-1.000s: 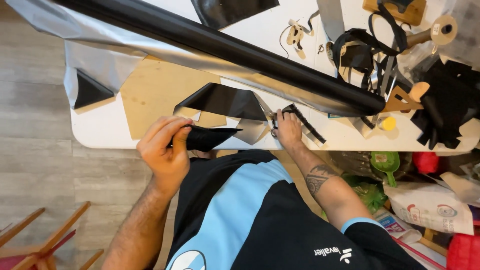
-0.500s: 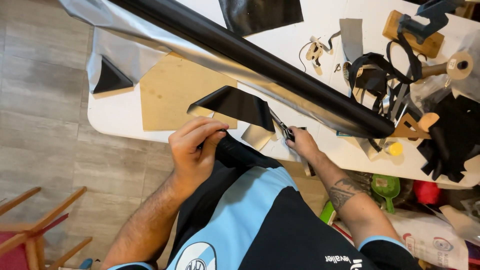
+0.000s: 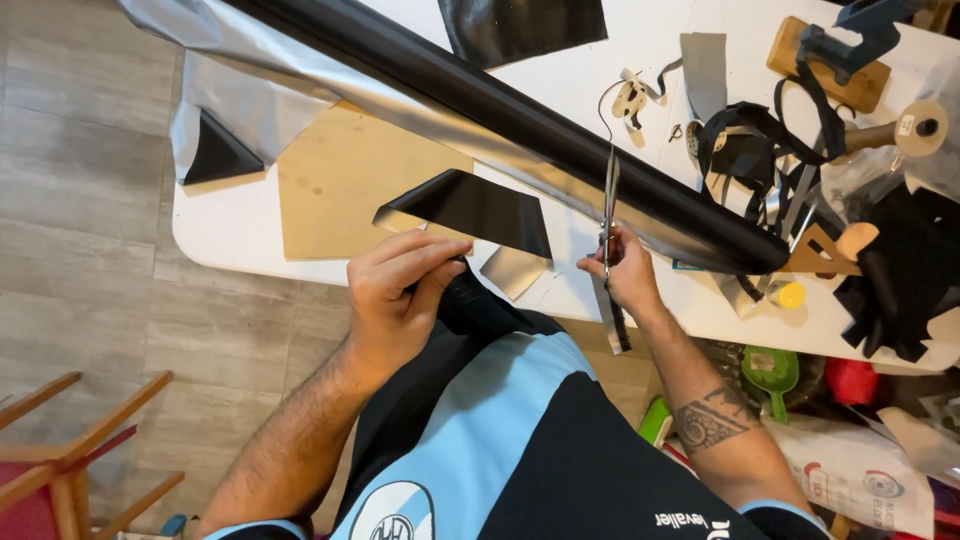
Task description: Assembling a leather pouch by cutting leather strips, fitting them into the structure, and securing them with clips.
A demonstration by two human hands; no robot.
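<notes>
White table fills the top of the view, wood floor to the left. Long black roll lies diagonally across the table on a grey sheet. Tan board sits flat below the roll, near the table's front edge. Black sheet at top centre, partly cut off by the frame. Clutter at right: black straps, wooden block, spool, black scraps, small yellow cap. Red chair bottom left on the floor.

Black piece, trapezoid shaped, is at the table's front edge over the board's right end, between the two hands. Left hand holds its lower left corner, fingers pressed together and curled over the thumb, pinching the material. Right hand is just right of the piece, fingers curled through the handles of scissors, blades pointing up toward the roll, looking nearly closed; blade tip overlaps the roll's lower edge. Dark strip hangs down below the right hand off the table edge
</notes>
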